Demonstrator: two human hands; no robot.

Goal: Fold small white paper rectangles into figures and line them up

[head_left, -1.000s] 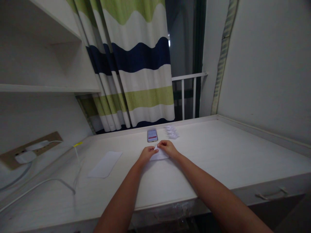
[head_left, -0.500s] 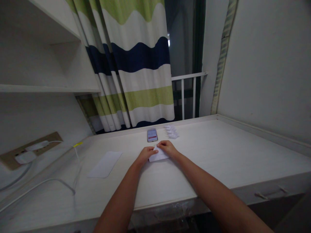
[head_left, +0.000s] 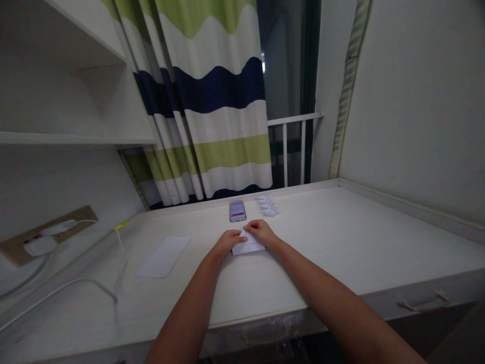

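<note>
A partly folded sheet of white paper point(head_left: 248, 246) lies on the white desk between my hands, its upper part creased to a point. My left hand point(head_left: 229, 241) grips its left side, thumb on top. At the peak of the fold, my right hand point(head_left: 260, 231) pinches the paper between thumb and fingers. Just beyond my hands lies a phone point(head_left: 237, 211) with its screen lit. Beside the phone, several small folded white paper pieces point(head_left: 267, 206) sit in a row.
Flat white paper point(head_left: 163, 258) lies to the left on the desk point(head_left: 371, 232). White cables point(head_left: 87, 282) run along the left side from a socket board point(head_left: 49, 235). A striped curtain point(head_left: 227, 126) hangs behind the desk, and a shelf point(head_left: 76, 139) juts out at upper left.
Both hands stay in nearly the same place on the paper. The left thumb has shifted very slightly; everything else looks unchanged.
</note>
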